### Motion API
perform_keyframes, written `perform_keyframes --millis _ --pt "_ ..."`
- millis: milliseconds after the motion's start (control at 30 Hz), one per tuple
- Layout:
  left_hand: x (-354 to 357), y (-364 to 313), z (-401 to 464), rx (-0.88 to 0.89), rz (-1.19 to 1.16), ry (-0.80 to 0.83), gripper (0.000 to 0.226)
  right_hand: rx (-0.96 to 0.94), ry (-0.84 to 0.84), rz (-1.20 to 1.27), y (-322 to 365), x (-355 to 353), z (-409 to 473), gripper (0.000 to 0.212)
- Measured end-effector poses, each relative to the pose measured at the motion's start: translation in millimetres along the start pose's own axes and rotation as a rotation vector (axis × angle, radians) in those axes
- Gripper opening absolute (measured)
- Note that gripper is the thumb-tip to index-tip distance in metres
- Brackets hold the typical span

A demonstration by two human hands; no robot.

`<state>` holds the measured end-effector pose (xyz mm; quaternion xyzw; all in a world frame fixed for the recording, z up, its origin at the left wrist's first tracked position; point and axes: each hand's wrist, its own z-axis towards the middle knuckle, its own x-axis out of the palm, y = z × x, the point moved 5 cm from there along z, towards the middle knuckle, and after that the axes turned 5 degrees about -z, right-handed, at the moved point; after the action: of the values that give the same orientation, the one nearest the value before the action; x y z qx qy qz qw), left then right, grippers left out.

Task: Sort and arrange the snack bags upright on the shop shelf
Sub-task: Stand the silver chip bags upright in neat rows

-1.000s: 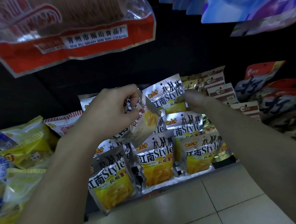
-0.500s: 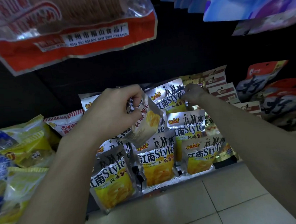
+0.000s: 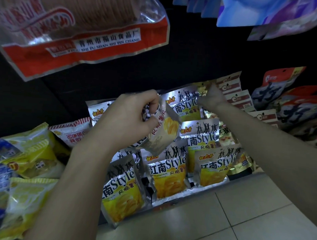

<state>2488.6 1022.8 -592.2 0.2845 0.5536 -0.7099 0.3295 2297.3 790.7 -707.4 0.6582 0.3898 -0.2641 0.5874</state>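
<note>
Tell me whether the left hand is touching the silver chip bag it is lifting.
Touching. The head view shows the left hand with fingers and thumb curled round the top of the silver chip bag, pinching it above the shelf rows.

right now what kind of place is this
Most likely a small shop's snack aisle: rows of identical silver-and-yellow chip bags fill a dark shelf, other packaged snacks hang above, and the left hand holds one bag.

Two bare forearms and hands [image 3: 125, 118], no sleeves, rings, watch or gloves in view.
</note>
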Motion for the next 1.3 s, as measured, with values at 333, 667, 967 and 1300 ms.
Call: perform_keyframes --millis 333,667,967,1300 --pt "13 -24 10 0.140 0.044 -0.022 0.022 -0.521 0.657 0.006 61 -12 -124 0.034" --pt "25 5 6 -0.053 0.127 -0.053 0.077 -0.230 0.255 0.444 20 -43 -63 0.015" --pt "116 79 -24 -0.253 0.303 0.482 0.122 -0.060 0.303 0.679 -20 -2 -5 0.039" --pt "132 88 -24 -0.251 0.397 0.432 0.121 -0.058 0.361 0.328 -31 15 2 0.013"
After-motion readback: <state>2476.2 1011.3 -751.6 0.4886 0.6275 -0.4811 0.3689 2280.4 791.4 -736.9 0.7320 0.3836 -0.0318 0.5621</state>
